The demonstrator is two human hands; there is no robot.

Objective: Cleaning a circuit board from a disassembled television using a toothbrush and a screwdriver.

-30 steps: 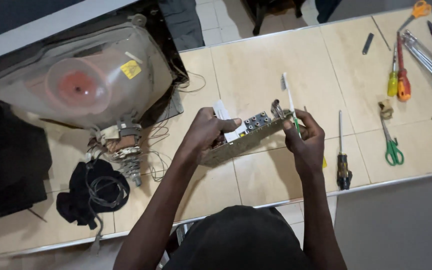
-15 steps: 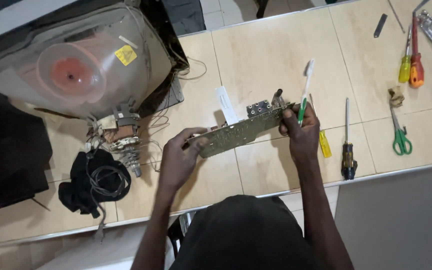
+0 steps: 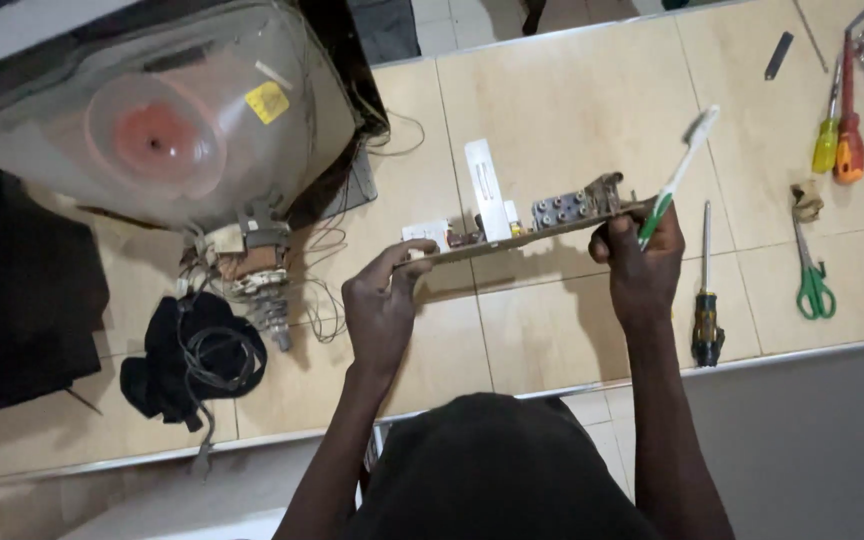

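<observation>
A: Fingers of the left hand (image 3: 380,305) are pinching what?
B: The circuit board (image 3: 522,228), its long axis running left-right above the worktop (image 3: 552,110).
A: And the right hand (image 3: 642,262)?
B: It's gripping the far end, fingers also clamping a toothbrush (image 3: 680,168).

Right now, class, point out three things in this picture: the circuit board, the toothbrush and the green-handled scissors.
circuit board (image 3: 542,222), head view, on its upper edge near the connector block.
toothbrush (image 3: 680,170), head view, on the white neck below the bristles.
green-handled scissors (image 3: 814,292), head view, on the green finger loops.
</observation>
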